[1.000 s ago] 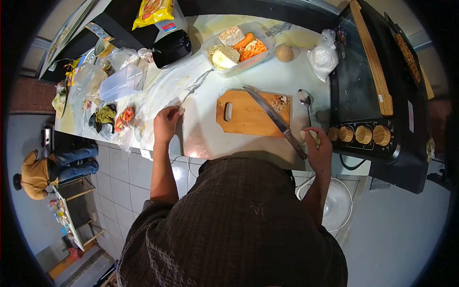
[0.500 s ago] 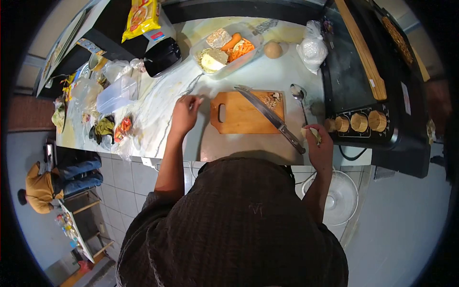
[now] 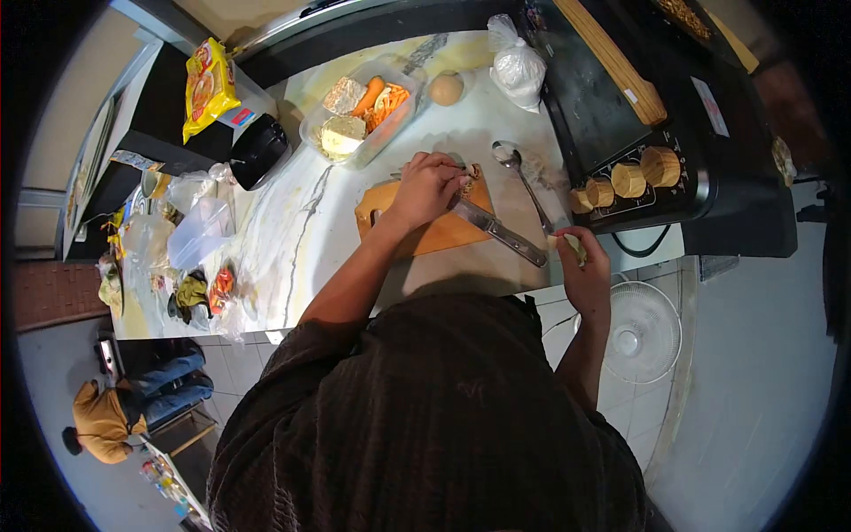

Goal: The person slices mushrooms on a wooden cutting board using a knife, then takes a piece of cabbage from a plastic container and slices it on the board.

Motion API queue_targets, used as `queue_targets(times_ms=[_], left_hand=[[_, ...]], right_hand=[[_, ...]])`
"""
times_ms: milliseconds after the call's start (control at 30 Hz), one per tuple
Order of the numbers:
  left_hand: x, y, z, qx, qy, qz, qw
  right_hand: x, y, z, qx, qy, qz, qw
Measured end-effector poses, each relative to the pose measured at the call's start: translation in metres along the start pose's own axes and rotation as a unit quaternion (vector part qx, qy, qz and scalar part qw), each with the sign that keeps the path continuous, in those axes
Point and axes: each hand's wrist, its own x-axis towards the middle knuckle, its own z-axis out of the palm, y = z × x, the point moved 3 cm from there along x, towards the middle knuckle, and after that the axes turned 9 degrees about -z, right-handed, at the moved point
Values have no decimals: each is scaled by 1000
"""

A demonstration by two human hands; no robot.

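My left hand is over the wooden cutting board, its fingers bent together beside a small heap of chopped brown bits. What its fingers hold, if anything, is hidden. Under and beside that hand lies a knife, its handle pointing toward the front right. My right hand is closed on a small pale green piece near the counter's front edge. A metal spoon lies between the board and the stove.
A clear container of carrots and pale foods stands at the back, beside a round brown item and a bag of white powder. The black stove is at right. A person sits at lower left.
My left hand has moved right, from beside the board to the chopped bits on it. My right hand still holds the pale green piece. The view has turned and shifted.
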Motion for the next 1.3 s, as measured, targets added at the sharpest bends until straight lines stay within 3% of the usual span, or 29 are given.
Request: queue_targets(times_ms=[67, 200, 300, 367, 400, 500, 567, 667, 1000, 1167, 1300], left_hand=[[-8, 10, -10, 44, 77, 4, 996], [-15, -8, -17, -16, 56, -17, 998], [-30, -16, -30, -131, 30, -82, 988], [-46, -28, -44, -137, 128, -114, 976], [-54, -33, -51, -138, 130, -116, 975], [-85, -72, -79, -84, 184, -226, 953], [-99, -95, -93, -11, 157, -333, 930], [-108, -113, -98, 18, 95, -299, 949], [-99, -115, -95, 20, 60, -285, 956], [-92, -107, -97, 145, 20, -271, 951], [-88, -123, -94, 79, 59, -260, 960]], right_hand=[[-2, 2, 1, -2, -3, 9, 1000], [3, -2, 8, -7, 0, -12, 1000], [7, -6, 13, -14, -9, -11, 1000], [10, -7, 14, -11, -14, -5, 1000], [11, -8, 14, -16, -21, 5, 1000], [14, -7, 17, -19, -30, 11, 999], [16, -7, 19, -17, -34, 7, 999], [19, -6, 23, -16, -45, 19, 999], [20, -12, 22, -34, -35, -20, 999], [18, -11, 21, -15, -29, -21, 999], [15, -6, 18, -20, -30, 10, 999]])
